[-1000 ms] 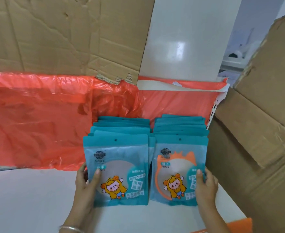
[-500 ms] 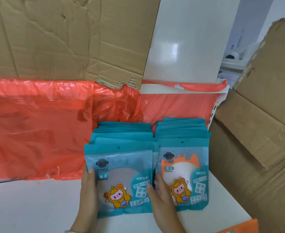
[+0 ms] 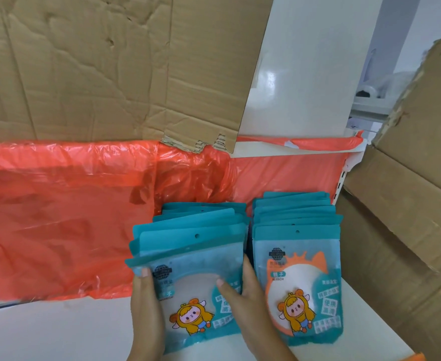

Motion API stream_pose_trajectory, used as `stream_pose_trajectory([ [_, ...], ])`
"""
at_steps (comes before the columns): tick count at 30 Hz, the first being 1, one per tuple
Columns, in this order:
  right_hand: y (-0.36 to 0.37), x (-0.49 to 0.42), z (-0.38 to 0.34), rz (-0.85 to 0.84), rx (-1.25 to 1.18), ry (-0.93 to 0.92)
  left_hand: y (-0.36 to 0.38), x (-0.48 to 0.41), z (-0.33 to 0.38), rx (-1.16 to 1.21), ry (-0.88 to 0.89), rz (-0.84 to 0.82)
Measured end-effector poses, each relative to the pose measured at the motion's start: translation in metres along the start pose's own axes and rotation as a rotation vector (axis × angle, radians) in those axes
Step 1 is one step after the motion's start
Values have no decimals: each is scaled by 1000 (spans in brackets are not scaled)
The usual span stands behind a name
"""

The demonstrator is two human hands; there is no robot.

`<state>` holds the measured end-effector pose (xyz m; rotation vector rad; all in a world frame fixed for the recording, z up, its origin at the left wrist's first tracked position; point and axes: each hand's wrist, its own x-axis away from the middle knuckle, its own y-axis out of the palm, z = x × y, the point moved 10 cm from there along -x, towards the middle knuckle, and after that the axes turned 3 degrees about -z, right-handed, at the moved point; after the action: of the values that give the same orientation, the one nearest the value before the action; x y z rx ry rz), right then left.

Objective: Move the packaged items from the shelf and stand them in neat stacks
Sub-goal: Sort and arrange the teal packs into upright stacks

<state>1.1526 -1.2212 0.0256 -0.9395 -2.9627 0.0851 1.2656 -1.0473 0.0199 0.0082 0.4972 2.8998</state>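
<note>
Two rows of teal mirror packets with a cartoon figure stand on the white shelf [image 3: 58, 332]. The left stack [image 3: 196, 246] leans and is fanned, its front packet sitting lower than those behind. My left hand [image 3: 146, 311] grips this stack's left edge, thumb on the front packet. My right hand [image 3: 242, 306] grips its right edge, thumb on the front face and fingers in the gap between the stacks. The right stack [image 3: 300, 272] stands upright and even, with no hand holding it.
A red plastic sheet [image 3: 65, 217] hangs behind the shelf, with creased cardboard [image 3: 104, 69] above it. A big cardboard box [image 3: 406, 230] closes off the right side. A white upright panel [image 3: 305, 74] stands behind. An orange corner [image 3: 419, 357] shows at the bottom right.
My right hand left the right stack's outer edge and moved into the gap, taking hold of the left stack. The left stack's front packets have fanned and tilted.
</note>
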Motion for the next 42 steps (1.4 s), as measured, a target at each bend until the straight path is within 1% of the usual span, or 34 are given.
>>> stream_pose_trajectory([
  [2, 0, 2, 5, 40, 16, -8, 9, -1, 8, -56, 46, -62],
  [4, -5, 5, 9, 94, -28, 2, 20, -2, 12, -134, 64, -130],
  [6, -7, 7, 6, 97, -76, 7, 23, -5, 15, -150, 78, -150],
  [9, -5, 0, 3, 72, -82, 15, 18, -13, 12, -100, 44, -109],
  [14, 4, -13, 4, 40, -75, 26, 18, -7, 15, -172, 52, 57],
  [18, 1, -18, 9, 25, -95, 14, 14, -9, 10, -148, 47, 111],
  [25, 0, -16, 9, 14, -74, 13, 11, -9, 7, -117, 64, 140],
  [28, -2, -13, 8, 59, -48, 17, 13, -7, 10, -147, 81, 114],
  [32, -6, -4, 2, 111, -2, -5, 13, -7, 13, -111, 104, 51],
  [37, -6, -2, -2, 123, 92, 6, 4, -3, 7, -170, 57, 33],
  [40, -4, -1, -3, 56, 98, 50, 1, 14, 9, -184, 34, 48],
  [42, -5, -1, 2, -6, 76, 104, -7, 32, 10, -240, 37, 102],
])
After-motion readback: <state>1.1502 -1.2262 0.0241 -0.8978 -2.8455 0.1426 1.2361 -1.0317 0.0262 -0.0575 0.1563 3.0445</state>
